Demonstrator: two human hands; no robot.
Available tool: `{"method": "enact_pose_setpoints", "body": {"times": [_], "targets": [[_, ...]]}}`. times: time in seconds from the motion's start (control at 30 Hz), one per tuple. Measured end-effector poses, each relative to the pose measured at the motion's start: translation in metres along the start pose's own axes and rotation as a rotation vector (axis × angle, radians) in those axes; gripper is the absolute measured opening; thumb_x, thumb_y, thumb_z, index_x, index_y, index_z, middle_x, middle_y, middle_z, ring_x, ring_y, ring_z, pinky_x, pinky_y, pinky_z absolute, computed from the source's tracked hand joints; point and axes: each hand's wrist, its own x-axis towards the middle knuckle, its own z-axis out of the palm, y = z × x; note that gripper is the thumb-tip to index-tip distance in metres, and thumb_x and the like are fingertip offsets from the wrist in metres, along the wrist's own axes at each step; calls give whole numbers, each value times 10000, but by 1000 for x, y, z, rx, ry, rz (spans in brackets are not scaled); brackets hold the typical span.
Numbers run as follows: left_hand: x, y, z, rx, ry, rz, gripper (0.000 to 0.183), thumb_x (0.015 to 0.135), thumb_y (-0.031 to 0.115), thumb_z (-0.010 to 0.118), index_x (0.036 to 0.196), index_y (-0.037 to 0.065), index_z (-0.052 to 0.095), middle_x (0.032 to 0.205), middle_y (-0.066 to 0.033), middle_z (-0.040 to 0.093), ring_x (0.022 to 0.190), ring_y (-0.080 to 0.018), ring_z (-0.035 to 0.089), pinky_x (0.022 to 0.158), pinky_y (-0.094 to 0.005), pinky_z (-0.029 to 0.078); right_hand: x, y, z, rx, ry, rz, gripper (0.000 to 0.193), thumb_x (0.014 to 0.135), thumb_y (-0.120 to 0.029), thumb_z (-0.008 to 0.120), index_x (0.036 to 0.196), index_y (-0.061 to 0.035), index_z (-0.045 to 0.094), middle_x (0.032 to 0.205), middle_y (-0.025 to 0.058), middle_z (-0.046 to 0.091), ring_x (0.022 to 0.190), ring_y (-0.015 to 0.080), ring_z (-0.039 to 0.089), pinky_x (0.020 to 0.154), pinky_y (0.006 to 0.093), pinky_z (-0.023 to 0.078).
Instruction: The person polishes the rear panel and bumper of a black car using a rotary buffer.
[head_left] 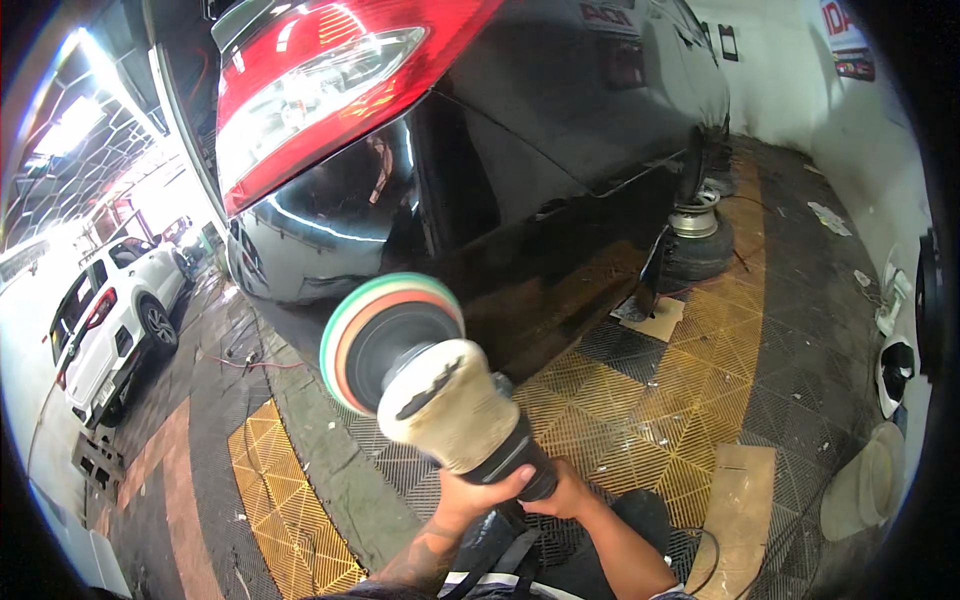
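My left hand and my right hand are both closed round the dark handle end of a power polisher. Its body is wrapped in a dirty, cream-coloured cover. At its head is a round pad with green, white and orange layers, slightly blurred. The pad faces the rear bumper corner of a glossy black car; whether it touches the paint I cannot tell. Above the bumper is a red and clear tail light. Some of my right fingers are hidden behind the handle.
A wheel rim on a tyre stands beside the car. Flat cardboard lies on yellow and black grid floor tiles, near a black cable. At the right wall is a pale bucket. A white car is parked far left.
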Motion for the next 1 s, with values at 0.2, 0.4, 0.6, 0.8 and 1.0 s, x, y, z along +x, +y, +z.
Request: {"method": "enact_pose_setpoints", "body": {"times": [0.2,0.4,0.6,0.8,1.0], "targets": [[57,29,45,166,-9,128,456,666,213,865,1011,-34,698,980,-123,743,875,-184,711,816,-325,556,0,36,-11,181,115,52,532,673,-184,828,1147,-33,640,1077,120,681,993,252,659,883,375,509],[58,27,36,195,-35,130,523,644,209,871,1065,-32,677,977,-115,741,884,-176,710,819,-317,554,6,13,3,318,202,-65,496,698,-140,795,1150,-26,624,1100,101,676,1012,225,651,877,365,509],[25,20,-8,30,-32,81,714,613,198,890,1223,-28,597,1134,-128,695,1027,-201,665,945,-343,510,6,-4,29,42,199,-56,487,651,-179,832,1081,-31,659,953,132,716,866,259,702,763,385,548],[-3,1,-64,-144,-164,21,805,663,200,838,1342,-29,473,1222,-145,611,1126,-260,585,998,-387,454,3,-27,63,-60,182,-12,520,606,-257,859,1047,-31,701,988,170,727,909,322,715,806,413,554],[-2,16,-93,-461,-201,105,959,620,339,831,1400,-10,398,1185,-197,595,1146,-351,577,1024,-479,439,14,-43,81,-275,129,-24,539,603,-297,846,1046,-28,696,899,200,730,840,393,713,771,450,561]]}}
